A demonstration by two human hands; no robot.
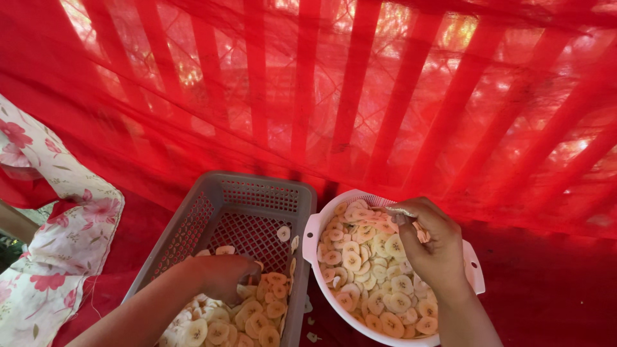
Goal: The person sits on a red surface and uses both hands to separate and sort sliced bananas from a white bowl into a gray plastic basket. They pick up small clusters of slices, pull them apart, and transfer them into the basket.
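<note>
Under red netting, a grey slotted crate and white colander hold banana slices. Sorting goes best few at a time. The right hand curls, pinching slices; the left hand apparently closes on slices in the crate.

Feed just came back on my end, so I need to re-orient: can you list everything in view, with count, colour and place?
Basket: one, grey slotted plastic, lower centre-left, partly filled with slices.
Colander bowl: one, white with side handles, right of the basket, nearly full of slices.
Banana slices: too many to count, pale yellow to orange, in both containers; a few loose between them.
Netting: one, red, across the whole background.
Red cloth: one, beneath the containers.
Floral fabric: one, white with red flowers, far left.
Left hand: in the basket, on the slices.
Right hand: over the colander bowl, holding slices.
</note>
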